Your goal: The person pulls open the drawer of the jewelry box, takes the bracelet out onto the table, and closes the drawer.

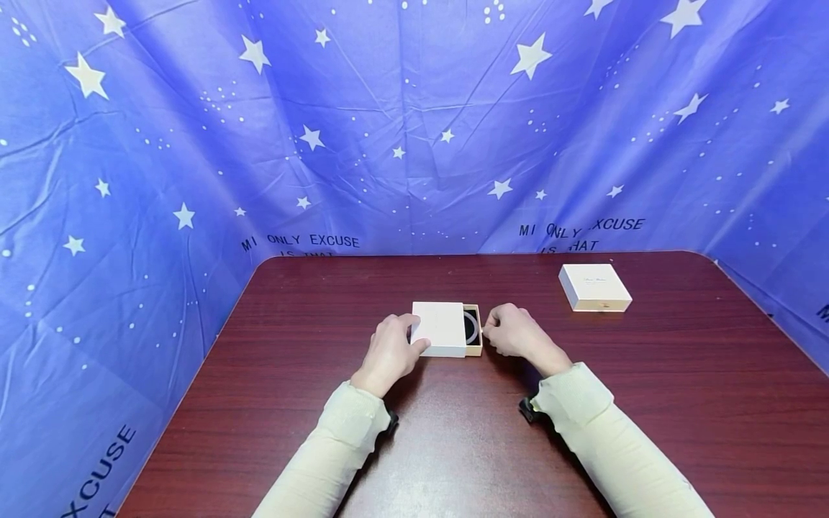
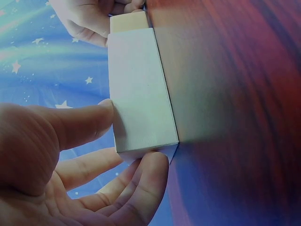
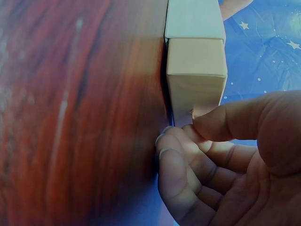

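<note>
A white drawer-style gift box (image 1: pixel 437 329) lies on the table, its cream inner drawer (image 1: pixel 478 341) partly out on the right side. In the drawer's dark lining sits a pale ring-shaped item, perhaps a bangle (image 1: pixel 472 329), half covered by the sleeve. My left hand (image 1: pixel 391 350) grips the sleeve's left end, thumb on one face and fingers curled against the end, as the left wrist view shows. At the drawer front, my right hand (image 1: pixel 518 335) pinches a small pull tab (image 3: pixel 192 112) between thumb and forefinger; most of the tab is hidden.
A second white box (image 1: pixel 594 286) with lettering on its lid stands shut at the back right of the dark red wooden table (image 1: pixel 291 403). Behind the table hangs a blue star-patterned curtain (image 1: pixel 401 180).
</note>
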